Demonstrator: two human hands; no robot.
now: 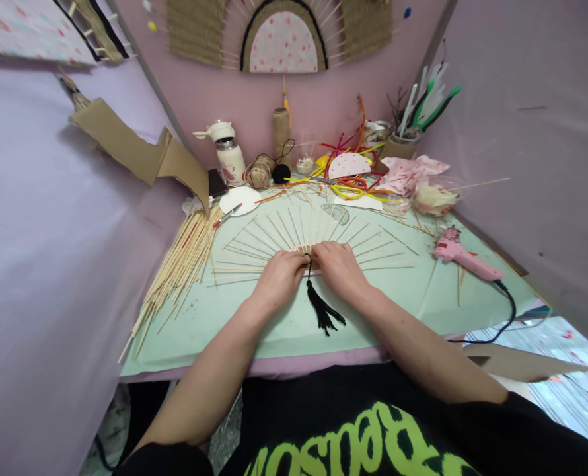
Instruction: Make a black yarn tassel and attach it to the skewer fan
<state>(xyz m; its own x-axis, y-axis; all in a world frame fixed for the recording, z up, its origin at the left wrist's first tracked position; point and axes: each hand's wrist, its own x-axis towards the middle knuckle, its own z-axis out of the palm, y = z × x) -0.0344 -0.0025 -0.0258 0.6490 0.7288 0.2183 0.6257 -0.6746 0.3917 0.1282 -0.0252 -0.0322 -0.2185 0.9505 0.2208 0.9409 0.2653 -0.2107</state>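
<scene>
Thin wooden sticks spread out in a half circle as a fan frame (283, 226) on the pale green table. At its base, my left hand (281, 276) is closed, thumb and fingers pinched at the looped cord of a black tassel (320, 305). The tassel hangs toward me and its strands lie on the table. Close beside it, my right hand (341, 266) has its fingers curled over the base of the fan frame. My fingers hide most of the spot where cord and sticks meet.
A pile of loose sticks (178, 264) lies left; a pink glue gun (467, 258) with a black cord lies right. Along the back stand a white bottle (229, 158), twine ball (259, 173), twine spool (281, 135), colored pipe cleaners (348, 188) and green-handled pliers (435, 109).
</scene>
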